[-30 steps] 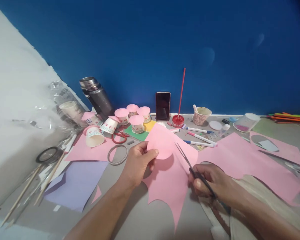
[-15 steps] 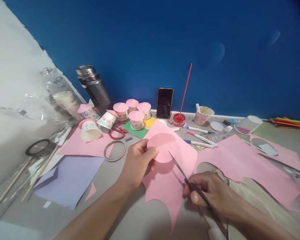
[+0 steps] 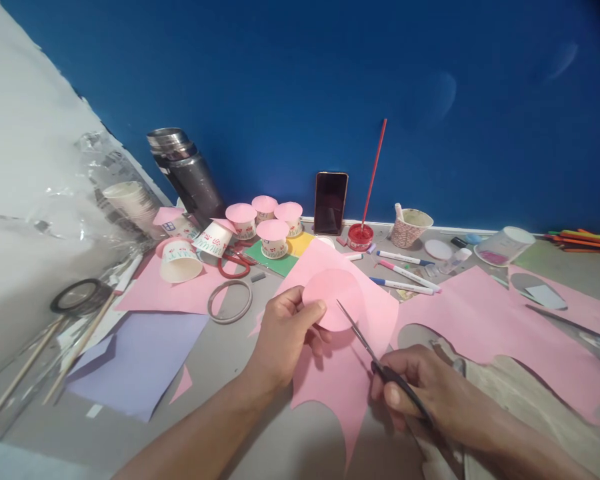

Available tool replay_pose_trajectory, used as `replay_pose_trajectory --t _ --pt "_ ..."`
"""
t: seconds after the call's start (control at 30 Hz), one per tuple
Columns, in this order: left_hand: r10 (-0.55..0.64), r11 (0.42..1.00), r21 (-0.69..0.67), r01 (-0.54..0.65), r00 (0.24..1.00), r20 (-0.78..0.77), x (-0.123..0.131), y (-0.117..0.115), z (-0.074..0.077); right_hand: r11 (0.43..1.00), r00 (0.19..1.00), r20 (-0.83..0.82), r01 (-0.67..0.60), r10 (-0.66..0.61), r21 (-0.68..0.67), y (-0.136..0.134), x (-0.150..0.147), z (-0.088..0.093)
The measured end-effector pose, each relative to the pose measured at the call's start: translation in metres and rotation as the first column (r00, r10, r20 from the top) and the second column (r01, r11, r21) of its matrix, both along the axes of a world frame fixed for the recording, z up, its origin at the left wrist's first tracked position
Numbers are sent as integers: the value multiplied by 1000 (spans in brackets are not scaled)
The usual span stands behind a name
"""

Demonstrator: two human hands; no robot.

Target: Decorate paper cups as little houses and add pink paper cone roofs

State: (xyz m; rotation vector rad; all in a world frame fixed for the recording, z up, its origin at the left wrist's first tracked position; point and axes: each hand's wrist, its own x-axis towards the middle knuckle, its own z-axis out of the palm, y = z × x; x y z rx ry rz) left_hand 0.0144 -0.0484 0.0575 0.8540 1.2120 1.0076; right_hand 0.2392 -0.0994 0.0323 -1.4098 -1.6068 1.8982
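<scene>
My left hand (image 3: 295,330) pinches a round pink paper disc (image 3: 333,293) by its lower left edge, thumb on top. In my right hand (image 3: 415,387) is a pair of dark-handled scissors (image 3: 365,343), the blades pointing up and left. Their tips lie over the disc near its middle, and the blades look closed or nearly so. Beneath both hands spreads a larger sheet of pink paper (image 3: 330,380) with curved cut-outs along its lower edge. The far side of the disc overlaps this sheet.
Several small decorated paper cups with pink cone tops (image 3: 273,240) stand at the back left, near a dark flask (image 3: 187,173). A phone (image 3: 331,203) leans on the blue wall. Markers (image 3: 403,287) and more pink paper (image 3: 460,313) lie right; purple paper (image 3: 145,360) and tape (image 3: 80,297) lie left.
My left hand and the disc have shifted slightly right, and the disc has turned a little. The scissors' tips stay over the disc, now nearer its centre.
</scene>
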Motion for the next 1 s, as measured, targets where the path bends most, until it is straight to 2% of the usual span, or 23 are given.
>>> replay_pose_trajectory --t 0.47,0.8,1.0 --pt "-33 999 -11 33 999 14 1 0 1 1000 999 45 22 -22 -10 2 -5 12" --pt "-27 999 -17 27 999 34 0 0 2 1000 999 48 17 -17 -2 4 -5 9" --pt "-70 997 -23 72 994 80 -1 0 0 1000 999 36 23 -23 -4 2 -6 10"
